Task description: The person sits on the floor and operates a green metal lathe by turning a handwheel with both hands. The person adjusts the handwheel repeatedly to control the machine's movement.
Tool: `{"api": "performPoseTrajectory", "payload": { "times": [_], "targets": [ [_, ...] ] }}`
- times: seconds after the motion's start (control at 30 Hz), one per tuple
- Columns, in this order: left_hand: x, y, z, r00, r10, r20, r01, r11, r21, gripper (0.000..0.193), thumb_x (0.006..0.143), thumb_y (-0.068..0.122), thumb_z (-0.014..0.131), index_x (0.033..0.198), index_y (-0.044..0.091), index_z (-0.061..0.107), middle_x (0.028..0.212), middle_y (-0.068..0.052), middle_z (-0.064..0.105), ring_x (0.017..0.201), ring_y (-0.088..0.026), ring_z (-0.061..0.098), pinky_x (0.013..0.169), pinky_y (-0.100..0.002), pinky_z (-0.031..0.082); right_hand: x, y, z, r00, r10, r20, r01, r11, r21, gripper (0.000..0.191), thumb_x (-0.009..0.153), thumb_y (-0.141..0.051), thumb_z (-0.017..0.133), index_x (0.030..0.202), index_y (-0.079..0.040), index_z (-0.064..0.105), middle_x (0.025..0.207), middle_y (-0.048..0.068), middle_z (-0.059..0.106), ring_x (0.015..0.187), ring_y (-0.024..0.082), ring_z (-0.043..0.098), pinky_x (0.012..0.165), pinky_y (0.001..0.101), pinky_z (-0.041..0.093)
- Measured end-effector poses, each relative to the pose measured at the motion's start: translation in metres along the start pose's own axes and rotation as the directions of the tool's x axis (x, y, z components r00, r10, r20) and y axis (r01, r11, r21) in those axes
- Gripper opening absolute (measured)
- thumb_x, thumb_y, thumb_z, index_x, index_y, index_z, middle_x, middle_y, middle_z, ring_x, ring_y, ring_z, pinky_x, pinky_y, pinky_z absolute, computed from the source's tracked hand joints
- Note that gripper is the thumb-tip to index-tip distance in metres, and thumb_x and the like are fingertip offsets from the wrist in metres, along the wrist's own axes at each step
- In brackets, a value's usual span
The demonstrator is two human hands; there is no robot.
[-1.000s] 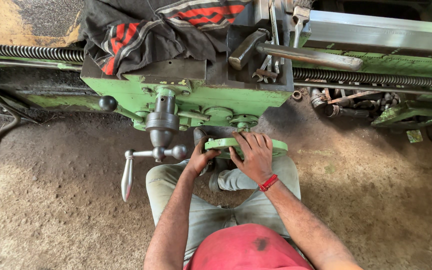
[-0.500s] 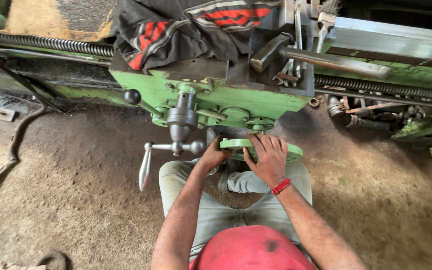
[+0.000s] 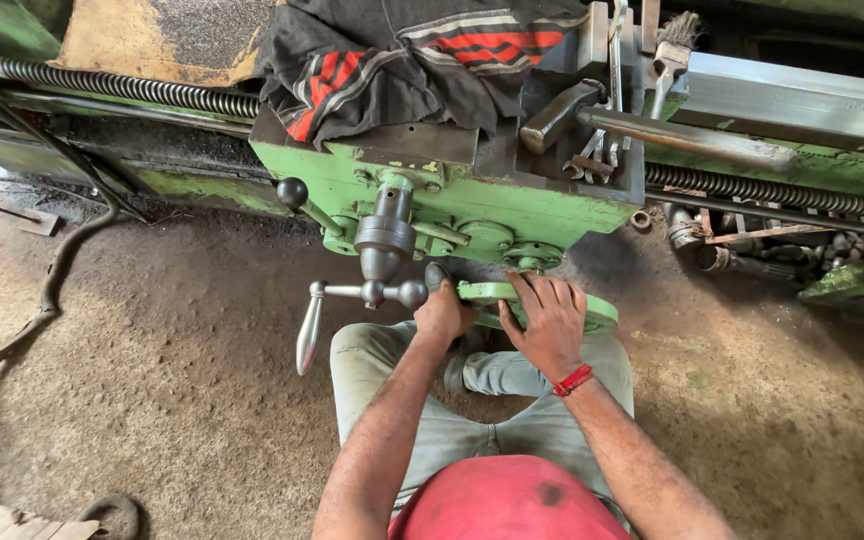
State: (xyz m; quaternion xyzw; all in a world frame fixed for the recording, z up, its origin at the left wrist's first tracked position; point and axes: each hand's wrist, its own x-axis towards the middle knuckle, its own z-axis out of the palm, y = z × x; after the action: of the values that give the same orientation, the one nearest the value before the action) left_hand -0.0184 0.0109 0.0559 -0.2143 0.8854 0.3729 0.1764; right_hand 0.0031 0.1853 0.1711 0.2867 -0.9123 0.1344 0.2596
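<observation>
Head view, only one I've got. Hidden first: most of the green handwheel (image 3: pixel 592 310) sits under my hands and forearms, I see just its rim and right edge. My left hand (image 3: pixel 442 312) is closed around a dark knob at the wheel's left side; the knob is nearly all covered, so I can't tell its shape. My right hand (image 3: pixel 550 322) lies flat on top of the wheel, fingers spread narrow and curled over the far rim, red wristband (image 3: pixel 573 380) behind it. The lathe bed runs out of frame left and right. A red cap fills the bottom edge and blocks my lap.

Room: packed dirt floor (image 3: pixel 152 380), brown, gritty, a dark cable (image 3: pixel 47 290) snaking along the left. The wheel hangs off the front of the green carriage apron (image 3: pixel 472 205), just below it, over my knees.

Materials: apron is chipped green-painted cast metal. Left of my hand, touching distance, a bare steel crank handle (image 3: pixel 310 325), polished, tapered grip hanging down. Threaded leadscrew (image 3: pixel 132 88) along the bed, dark and oily. A black cloth with red and white stripes (image 3: pixel 402 60) is draped on top of the carriage, beside a hammer (image 3: pixel 562 112) and loose wrenches.
</observation>
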Motion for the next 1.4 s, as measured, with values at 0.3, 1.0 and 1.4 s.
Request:
{"api": "performPoseTrajectory", "payload": {
  "times": [0.3, 1.0, 1.4],
  "targets": [
    [0.007, -0.005, 0.002, 0.995, -0.073, 0.073, 0.077, 0.996, -0.044, 0.07, 0.08, 0.048, 0.073, 0.135, 0.006, 0.058, 0.13, -0.026, 0.067, 0.125, -0.04, 0.064, 0.105, -0.046, 0.051, 0.001, -0.001, 0.0, 1.0, -0.009, 0.0, 0.009, 1.0, -0.009, 0.046, 0.089, -0.033, 0.074, 0.129, -0.011, 0.069, 0.119, 0.006, 0.066, 0.112, 0.025, 0.058, 0.103, 0.0443, 0.039],
    [0.034, -0.045, 0.033, 0.968, 0.243, 0.066, -0.167, 0.815, -0.556, 0.061, 0.078, 0.016, 0.079, 0.131, -0.003, 0.054, 0.106, -0.016, 0.075, 0.091, -0.023, 0.071, 0.081, -0.036, 0.056, 0.0, -0.004, 0.001, 1.0, 0.004, 0.007, -0.004, 0.999, 0.035, 0.046, 0.089, -0.033, 0.074, 0.128, -0.011, 0.068, 0.117, 0.005, 0.067, 0.113, 0.025, 0.059, 0.103, 0.0453, 0.039],
    [0.037, -0.046, 0.033, 0.966, 0.237, 0.102, -0.133, 0.797, -0.589, 0.064, 0.079, 0.012, 0.079, 0.135, -0.002, 0.051, 0.119, -0.016, 0.072, 0.109, -0.022, 0.067, 0.093, -0.036, 0.054, 0.002, -0.006, 0.0, 1.0, -0.003, 0.017, 0.002, 0.999, 0.034, 0.045, 0.09, -0.032, 0.074, 0.128, -0.009, 0.068, 0.116, 0.005, 0.066, 0.111, 0.024, 0.059, 0.103, 0.0449, 0.04]
  ]
}}
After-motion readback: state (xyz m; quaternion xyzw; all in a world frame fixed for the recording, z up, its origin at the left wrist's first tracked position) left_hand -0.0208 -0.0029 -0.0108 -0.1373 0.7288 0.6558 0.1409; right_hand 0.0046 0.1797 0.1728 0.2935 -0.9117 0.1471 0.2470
